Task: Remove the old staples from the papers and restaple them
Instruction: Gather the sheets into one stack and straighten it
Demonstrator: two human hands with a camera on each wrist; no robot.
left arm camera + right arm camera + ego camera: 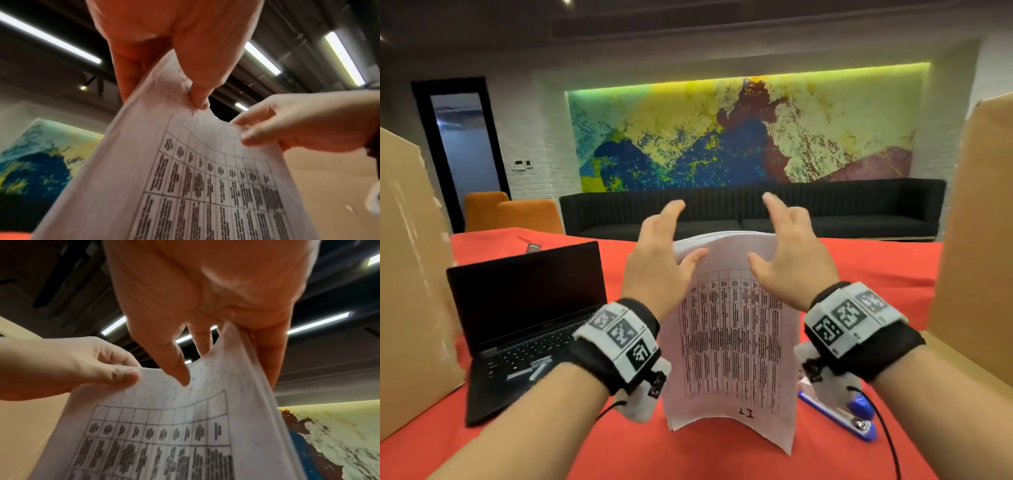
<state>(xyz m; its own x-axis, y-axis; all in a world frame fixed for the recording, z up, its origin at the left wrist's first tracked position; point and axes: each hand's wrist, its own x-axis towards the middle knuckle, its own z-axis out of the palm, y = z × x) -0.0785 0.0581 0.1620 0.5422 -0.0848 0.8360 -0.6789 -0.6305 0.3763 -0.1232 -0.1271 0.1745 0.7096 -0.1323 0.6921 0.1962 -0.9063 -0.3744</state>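
cardboard walls point(410, 274) flanking, laptop point(530, 315) left, stapler point(856, 414) behind papers point(729, 329)

Stapler point(856, 416) half hidden behind right wrist; table text blurred.

The papers point(729, 329) stand upright on the desk point(876, 270), held at their top between the left hand point(657, 260) and right hand point(791, 257). A laptop point(530, 325) lies left of them, a stapler point(842, 411) right; cardboard walls point(410, 274) flank both sides.
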